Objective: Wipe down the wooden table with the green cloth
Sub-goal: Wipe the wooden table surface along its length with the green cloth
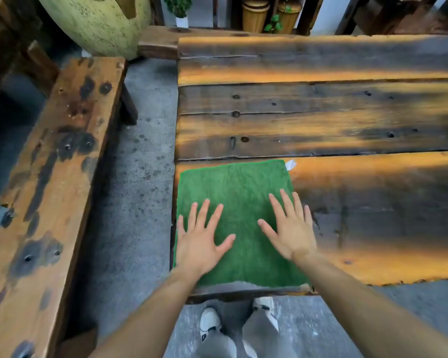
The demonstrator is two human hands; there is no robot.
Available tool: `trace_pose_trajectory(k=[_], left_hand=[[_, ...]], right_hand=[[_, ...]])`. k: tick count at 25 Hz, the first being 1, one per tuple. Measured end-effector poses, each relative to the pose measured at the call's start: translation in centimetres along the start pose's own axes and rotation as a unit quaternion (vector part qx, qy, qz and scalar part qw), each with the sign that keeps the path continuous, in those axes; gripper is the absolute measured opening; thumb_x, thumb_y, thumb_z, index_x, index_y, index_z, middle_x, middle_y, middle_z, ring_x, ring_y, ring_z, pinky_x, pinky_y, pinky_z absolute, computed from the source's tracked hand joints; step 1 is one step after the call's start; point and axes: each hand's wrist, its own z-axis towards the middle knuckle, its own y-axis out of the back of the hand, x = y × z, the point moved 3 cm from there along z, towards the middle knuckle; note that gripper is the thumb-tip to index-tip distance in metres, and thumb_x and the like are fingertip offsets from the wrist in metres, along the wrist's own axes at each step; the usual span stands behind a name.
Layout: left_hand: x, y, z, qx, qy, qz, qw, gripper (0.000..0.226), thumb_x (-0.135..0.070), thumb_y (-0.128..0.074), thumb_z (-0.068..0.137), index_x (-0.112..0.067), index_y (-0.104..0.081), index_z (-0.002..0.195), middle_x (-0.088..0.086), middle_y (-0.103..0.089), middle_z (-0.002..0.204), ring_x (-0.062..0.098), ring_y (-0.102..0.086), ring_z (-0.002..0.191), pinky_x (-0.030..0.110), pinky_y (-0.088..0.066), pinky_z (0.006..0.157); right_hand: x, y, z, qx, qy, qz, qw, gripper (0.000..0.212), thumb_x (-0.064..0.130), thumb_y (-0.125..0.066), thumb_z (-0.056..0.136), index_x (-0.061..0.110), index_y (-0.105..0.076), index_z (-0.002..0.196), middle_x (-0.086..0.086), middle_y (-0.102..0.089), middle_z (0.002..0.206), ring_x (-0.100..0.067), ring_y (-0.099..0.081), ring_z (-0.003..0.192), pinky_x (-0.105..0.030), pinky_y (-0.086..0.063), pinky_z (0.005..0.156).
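Note:
A green cloth (234, 187) lies spread flat on the near left corner of the wooden table (321, 112), a white tag sticking out at its far right corner. My left hand (201, 239) presses flat on the cloth's left part, fingers spread and straight. Over the cloth's right edge, my right hand (289, 228) lies flat as well, its outer fingers reaching onto the bare wood.
A long wooden bench (52, 177) runs along the left, with a strip of grey floor (137, 177) between it and the table. A large pale green pot (98, 21) stands at the back left. Potted plants and wooden cylinders stand behind the table.

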Motion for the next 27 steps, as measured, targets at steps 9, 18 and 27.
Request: trace_pose_trajectory(k=[9, 18, 27], left_hand=[[0.1, -4.3, 2.0, -0.043, -0.006, 0.081, 0.996, 0.079, -0.07, -0.039, 0.088, -0.036, -0.023, 0.157, 0.009, -0.017, 0.166, 0.038, -0.016, 0.152, 0.069, -0.014, 0.115], [1.5, -1.8, 12.8, -0.044, 0.038, 0.077, 0.995, 0.076, -0.072, -0.031, 0.09, -0.038, -0.022, 0.157, 0.007, -0.013, 0.167, 0.037, -0.014, 0.152, 0.07, -0.015, 0.114], [4.0, 2.1, 30.3, -0.064, 0.04, 0.097, 0.992, 0.072, -0.074, -0.019, 0.092, -0.044, -0.012, 0.157, 0.002, -0.005, 0.168, 0.035, -0.009, 0.153, 0.073, -0.006, 0.113]], right_hand=[[-0.8, -6.4, 3.5, -0.096, -0.002, -0.044, 0.994, 0.075, 0.068, -0.028, 0.092, 0.034, -0.018, 0.159, -0.003, -0.013, 0.167, -0.028, -0.01, 0.154, -0.057, -0.007, 0.121], [-0.6, -3.6, 13.9, -0.069, -0.018, -0.034, 0.997, 0.076, 0.075, -0.014, 0.092, 0.039, -0.004, 0.159, 0.003, 0.008, 0.167, -0.024, 0.008, 0.154, -0.057, 0.002, 0.121], [-0.1, 1.0, 30.2, -0.076, -0.018, -0.021, 0.997, 0.078, 0.075, -0.005, 0.088, 0.041, 0.006, 0.157, 0.005, 0.019, 0.165, -0.022, 0.016, 0.153, -0.055, 0.011, 0.12]])
